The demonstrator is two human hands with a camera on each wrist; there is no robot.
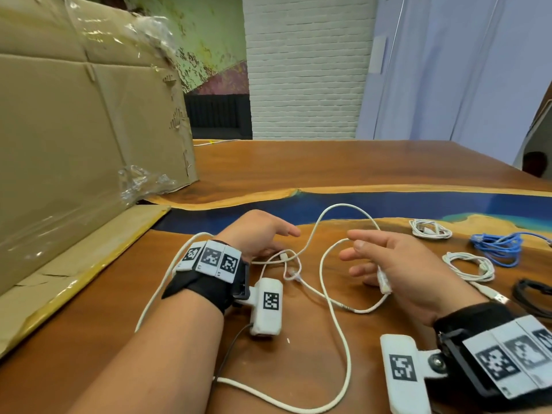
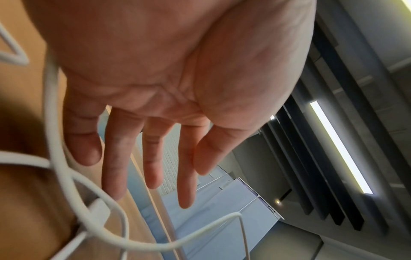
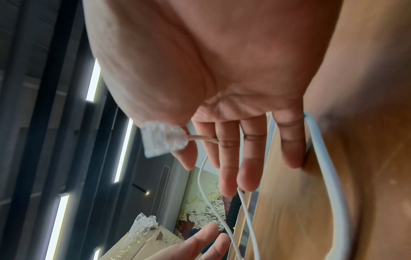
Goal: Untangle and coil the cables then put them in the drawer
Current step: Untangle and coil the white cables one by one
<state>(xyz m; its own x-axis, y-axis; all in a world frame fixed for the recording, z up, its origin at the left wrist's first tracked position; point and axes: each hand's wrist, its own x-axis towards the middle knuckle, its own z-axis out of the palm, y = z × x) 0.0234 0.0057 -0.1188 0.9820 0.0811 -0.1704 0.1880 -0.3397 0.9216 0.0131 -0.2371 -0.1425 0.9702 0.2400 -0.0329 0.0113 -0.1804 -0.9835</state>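
A long white cable [image 1: 328,297] lies in loose tangled loops on the wooden table [image 1: 388,162], with a small knot [image 1: 291,265] between my hands. My left hand [image 1: 268,234] hovers over the cable's left side, fingers straight and holding nothing; the left wrist view shows the open palm [image 2: 153,158] with cable loops [image 2: 55,140] beside it. My right hand [image 1: 367,255] is spread open. A loop of cable passes by its index finger, and a white connector [image 1: 383,280] hangs against the palm. The right wrist view shows that connector [image 3: 162,139] at the thumb's base, fingers [image 3: 233,158] straight.
A big cardboard box [image 1: 74,144] with loose tape fills the left side. On the right lie two coiled white cables [image 1: 430,230] [image 1: 469,264], a bundled blue cable [image 1: 498,246] and a black item [image 1: 531,294]. No drawer is in view.
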